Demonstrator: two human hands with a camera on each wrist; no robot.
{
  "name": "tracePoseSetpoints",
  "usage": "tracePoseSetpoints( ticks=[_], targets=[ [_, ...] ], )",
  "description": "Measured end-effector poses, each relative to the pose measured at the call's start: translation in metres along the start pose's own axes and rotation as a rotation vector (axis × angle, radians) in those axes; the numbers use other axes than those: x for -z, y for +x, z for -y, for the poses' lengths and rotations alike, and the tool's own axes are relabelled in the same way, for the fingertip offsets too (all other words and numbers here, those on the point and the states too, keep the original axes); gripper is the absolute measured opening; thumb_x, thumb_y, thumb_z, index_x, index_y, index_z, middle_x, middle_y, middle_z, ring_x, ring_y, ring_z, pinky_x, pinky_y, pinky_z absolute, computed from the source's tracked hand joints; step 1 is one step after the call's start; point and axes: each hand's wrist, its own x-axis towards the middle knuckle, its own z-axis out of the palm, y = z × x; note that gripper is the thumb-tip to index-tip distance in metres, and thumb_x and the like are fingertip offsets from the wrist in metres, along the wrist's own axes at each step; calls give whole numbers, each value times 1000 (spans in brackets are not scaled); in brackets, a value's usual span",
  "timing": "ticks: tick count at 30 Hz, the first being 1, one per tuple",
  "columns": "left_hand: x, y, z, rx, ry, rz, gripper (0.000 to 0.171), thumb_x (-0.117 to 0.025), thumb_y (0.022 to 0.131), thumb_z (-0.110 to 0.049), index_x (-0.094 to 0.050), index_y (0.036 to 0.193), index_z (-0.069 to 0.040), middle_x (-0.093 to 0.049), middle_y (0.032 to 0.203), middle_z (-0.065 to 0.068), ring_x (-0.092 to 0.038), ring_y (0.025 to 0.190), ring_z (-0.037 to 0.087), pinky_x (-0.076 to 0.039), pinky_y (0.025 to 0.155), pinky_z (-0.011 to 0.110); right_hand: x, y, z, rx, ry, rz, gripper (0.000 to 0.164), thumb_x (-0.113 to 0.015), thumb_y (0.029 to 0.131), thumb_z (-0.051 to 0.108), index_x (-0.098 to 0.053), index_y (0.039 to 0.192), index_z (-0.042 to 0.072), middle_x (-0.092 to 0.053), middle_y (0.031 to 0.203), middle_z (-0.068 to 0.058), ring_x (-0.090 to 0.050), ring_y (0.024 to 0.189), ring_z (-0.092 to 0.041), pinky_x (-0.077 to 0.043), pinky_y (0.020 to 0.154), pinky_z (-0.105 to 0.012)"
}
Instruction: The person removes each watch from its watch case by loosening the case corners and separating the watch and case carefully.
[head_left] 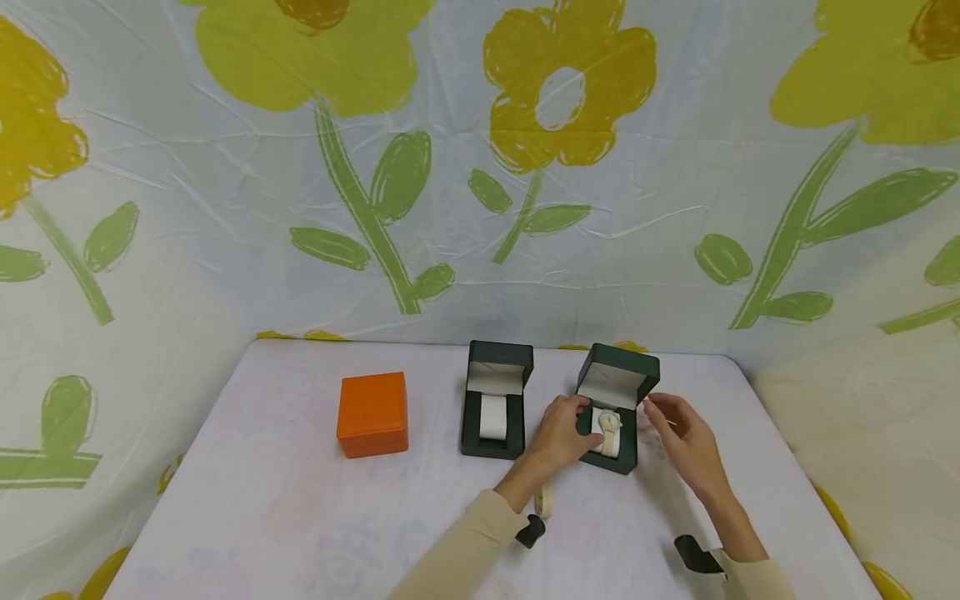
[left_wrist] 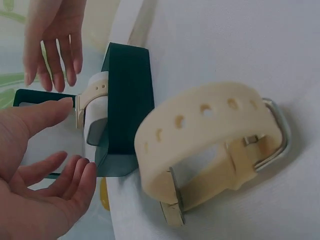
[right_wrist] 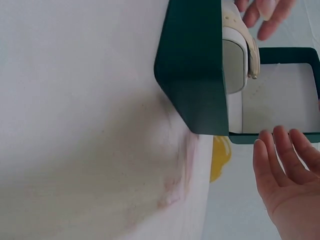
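Note:
A dark green watch box (head_left: 628,446) stands with its lid up. Inside, a cream-strapped wristwatch (head_left: 609,422) is wrapped round a white cushion (left_wrist: 98,120). At the box's left side is my left hand (head_left: 558,435), thumb reaching over toward the watch and fingers loosely bent by the lid's hinge side. My right hand (head_left: 686,442) is at the right edge of the raised lid, its fingertips close to the lid rim in the right wrist view, fingers relaxed. Another cream watch strap (left_wrist: 210,110), buckled into a loop, stands large before the left wrist camera.
Left of the green box, a black watch box (head_left: 471,425) is open with a bare white cushion (head_left: 493,417). Farther left sits a closed orange box (head_left: 372,412). A white cloth covers the table (head_left: 300,517); a flower-print curtain (head_left: 645,217) hangs behind.

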Motion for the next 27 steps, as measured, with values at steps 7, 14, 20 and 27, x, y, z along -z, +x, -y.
tracePoseSetpoints(
  ticks=[7, 14, 20, 27],
  targets=[
    [1, 2, -1, -69, 58, 36, 52, -84, 87, -17, -63, 132, -3, -65, 118, 10, -59, 107, 15, -48, 94, 22, -9, -7, 3, 82, 9, 8, 42, -67, 102, 25, -58, 135, -1, -67, 124, -16, -52, 104, 13, -40, 89, -3],
    [0, 6, 0, -105, 179, 73, 57, -85, 86, -22, -62, 136, -4, -63, 134, 8, -55, 126, 20, -44, 106, 24, -16, -11, -1, 158, -23, 55, 49, -76, 96, 22, -59, 137, 0, -66, 130, -17, -62, 111, -24, -41, 91, -4],
    [0, 6, 2, -120, 233, 126, 67, -87, 85, -27, -58, 141, -4, -57, 141, 10, -51, 131, 23, -42, 109, 24, -19, -13, -3, 213, -22, 82, 54, -80, 92, 16, -58, 137, -3, -65, 132, -19, -60, 113, -33, -41, 92, -5],
    [0, 9, 4, -149, 300, 170, 73, -86, 85, -36, -55, 144, -6, -55, 144, 9, -50, 133, 23, -41, 110, 26, -20, -15, -3, 288, -40, 94, 61, -87, 83, 9, -58, 136, -3, -65, 128, -18, -62, 105, -34, -56, 86, -26]
  ],
)
